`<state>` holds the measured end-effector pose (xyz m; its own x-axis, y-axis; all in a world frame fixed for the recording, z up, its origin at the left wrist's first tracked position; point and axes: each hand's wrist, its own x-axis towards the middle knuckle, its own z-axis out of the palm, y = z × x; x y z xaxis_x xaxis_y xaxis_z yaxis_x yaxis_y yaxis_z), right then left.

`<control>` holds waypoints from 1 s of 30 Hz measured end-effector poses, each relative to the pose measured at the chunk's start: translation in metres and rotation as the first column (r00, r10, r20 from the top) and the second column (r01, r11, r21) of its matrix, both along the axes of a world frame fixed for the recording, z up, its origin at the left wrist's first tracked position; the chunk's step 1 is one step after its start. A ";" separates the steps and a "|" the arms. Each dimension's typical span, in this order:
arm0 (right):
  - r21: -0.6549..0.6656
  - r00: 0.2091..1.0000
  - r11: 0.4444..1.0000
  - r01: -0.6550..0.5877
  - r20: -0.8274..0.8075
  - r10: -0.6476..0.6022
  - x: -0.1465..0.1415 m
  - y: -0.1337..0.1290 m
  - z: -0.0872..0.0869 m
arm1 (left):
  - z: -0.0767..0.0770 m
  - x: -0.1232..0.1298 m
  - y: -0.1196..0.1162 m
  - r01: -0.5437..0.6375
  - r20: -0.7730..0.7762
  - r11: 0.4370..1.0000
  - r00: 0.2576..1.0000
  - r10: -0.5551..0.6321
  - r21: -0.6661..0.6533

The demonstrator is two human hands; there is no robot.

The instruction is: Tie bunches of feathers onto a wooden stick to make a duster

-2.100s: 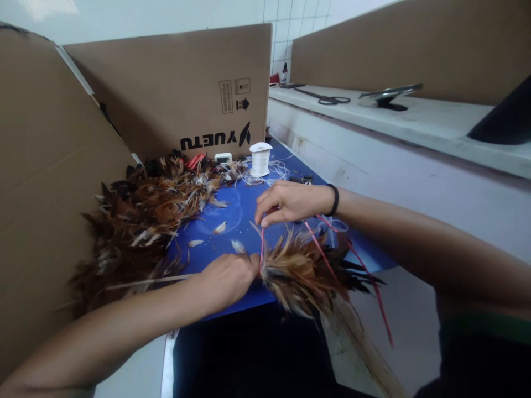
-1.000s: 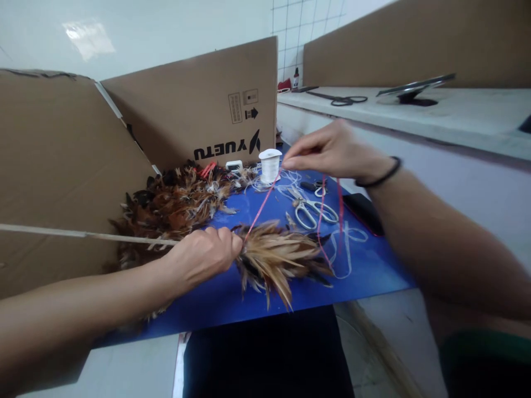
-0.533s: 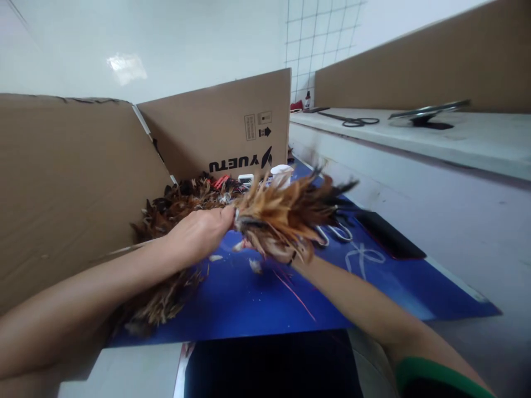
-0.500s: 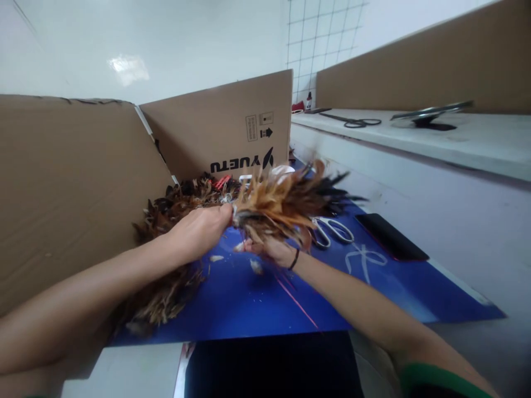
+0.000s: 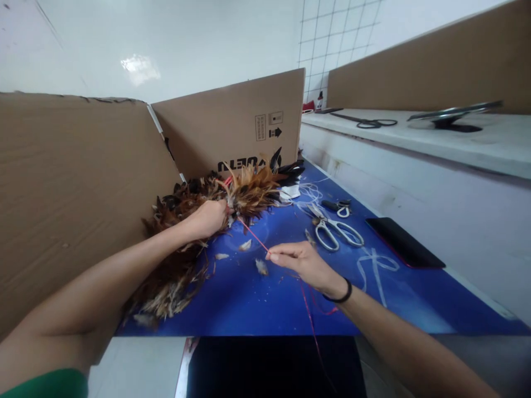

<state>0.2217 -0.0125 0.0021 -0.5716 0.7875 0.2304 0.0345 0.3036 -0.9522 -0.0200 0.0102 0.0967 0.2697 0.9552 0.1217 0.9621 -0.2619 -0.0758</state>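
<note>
Head view. Feather bundle: central, tips toward 2 o'clock, base clenched in left hand. Red cord: taut from bundle base, pinched between thumb and fingers of right hand, at 5 o'clock from the bundle. Feather pile: 7 o'clock from left hand. Scissors, silver-handled: between 1 and 2 o'clock from right hand, on blue table.

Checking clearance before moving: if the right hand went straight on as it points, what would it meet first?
First in line with the right hand is apparently a small loose feather on the blue table. Depth is unclear, so it might pass above and meet the left hand instead.
</note>
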 end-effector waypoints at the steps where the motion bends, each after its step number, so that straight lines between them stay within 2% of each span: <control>1: 0.082 0.999 0.996 0.027 0.037 -0.030 0.003 -0.002 0.004 | -0.004 0.000 0.001 -0.016 -0.017 1.000 1.000 0.016 -0.020; 3: 0.261 0.988 0.962 0.081 0.108 -0.112 0.009 -0.005 0.013 | -0.011 0.002 0.001 -0.049 -0.066 0.997 0.997 0.045 -0.056; 5: 0.449 0.967 0.886 0.116 0.152 -0.204 0.015 -0.008 0.022 | -0.015 0.007 -0.002 -0.057 -0.121 0.996 0.991 0.048 -0.074; 8: 0.698 0.933 0.707 0.112 0.170 -0.316 0.021 -0.010 0.038 | -0.017 0.018 -0.009 -0.052 -0.204 0.994 0.979 0.031 -0.101; 10: 0.817 0.904 0.572 0.079 0.183 -0.386 0.023 -0.010 0.050 | -0.018 0.026 -0.014 -0.046 -0.251 0.992 0.968 0.015 -0.118; 12: 0.894 0.862 0.447 0.021 0.210 -0.461 0.024 -0.009 0.065 | -0.021 0.036 -0.018 -0.026 -0.295 0.992 0.956 -0.013 -0.126; 14: 0.936 0.816 0.347 -0.057 0.243 -0.524 0.025 -0.007 0.080 | -0.024 0.045 -0.023 -0.009 -0.330 0.991 0.943 -0.035 -0.132; 16: 0.950 0.786 0.277 -0.144 0.280 -0.551 0.026 -0.001 0.095 | -0.027 0.054 -0.028 0.015 -0.356 0.992 0.933 -0.061 -0.129; 18: 0.942 0.760 0.242 -0.234 0.332 -0.559 0.028 0.006 0.110 | -0.027 0.063 -0.035 0.051 -0.397 0.991 0.913 -0.097 -0.125; 21: 0.918 0.756 0.258 -0.302 0.396 -0.522 0.031 0.020 0.129 | -0.022 0.073 -0.050 0.171 -0.474 0.981 0.858 -0.196 -0.098; 24: 0.886 0.800 0.338 -0.317 0.441 -0.406 0.033 0.035 0.143 | -0.016 0.079 -0.066 0.319 -0.525 0.943 0.789 -0.319 -0.093; 25: 0.864 0.820 0.383 -0.326 0.460 -0.341 0.033 0.041 0.145 | -0.013 0.081 -0.072 0.366 -0.535 0.927 0.767 -0.353 -0.087; 27: 0.790 0.863 0.509 -0.342 0.478 -0.164 0.032 0.055 0.142 | -0.009 0.082 -0.081 0.434 -0.542 0.899 0.741 -0.397 -0.064; 30: 0.602 0.908 0.721 -0.344 0.409 0.091 0.027 0.074 0.121 | 0.001 0.081 -0.088 0.454 -0.501 0.888 0.753 -0.427 -0.075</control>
<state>0.2486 0.0614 0.1236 -0.8450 0.3571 0.3981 0.1555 0.8763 -0.4560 0.0610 -0.0780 0.0977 0.6943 0.7124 -0.1017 0.5696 -0.6304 -0.5274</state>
